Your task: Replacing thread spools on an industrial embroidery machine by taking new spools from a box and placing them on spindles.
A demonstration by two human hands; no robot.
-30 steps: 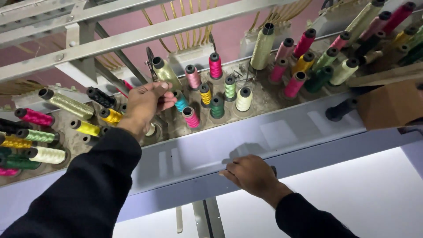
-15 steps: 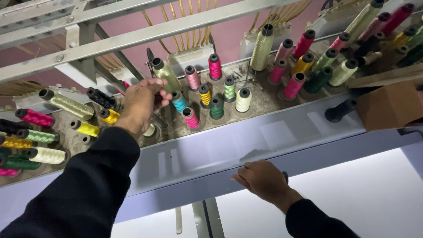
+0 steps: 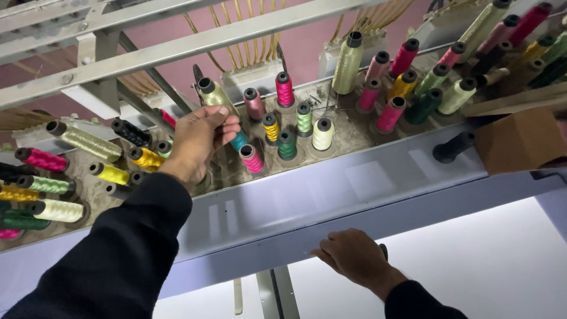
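My left hand (image 3: 201,139) reaches up into a rack of thread spools. Its fingers curl around the lower end of a pale gold spool (image 3: 214,93) that leans up to the left. A teal spool (image 3: 239,140) and a pink spool (image 3: 253,158) stand just to the hand's right. My right hand (image 3: 354,257) lies lower down against the bottom edge of the grey machine panel (image 3: 331,195), fingers bent. A small dark part (image 3: 383,251) peeks out behind it; whether the hand grips it is hidden. Both arms wear black sleeves.
Several coloured spools fill the dusty rack tray (image 3: 348,133), with more lying at the far left (image 3: 82,140) and upper right (image 3: 407,56). Grey metal bars (image 3: 177,50) cross above. A brown cardboard box (image 3: 520,140) and a black knob (image 3: 452,147) sit at the right.
My right hand has slid down from the face of the grey panel to its lower edge. My left hand has stayed at the pale gold spool, shifting only slightly.
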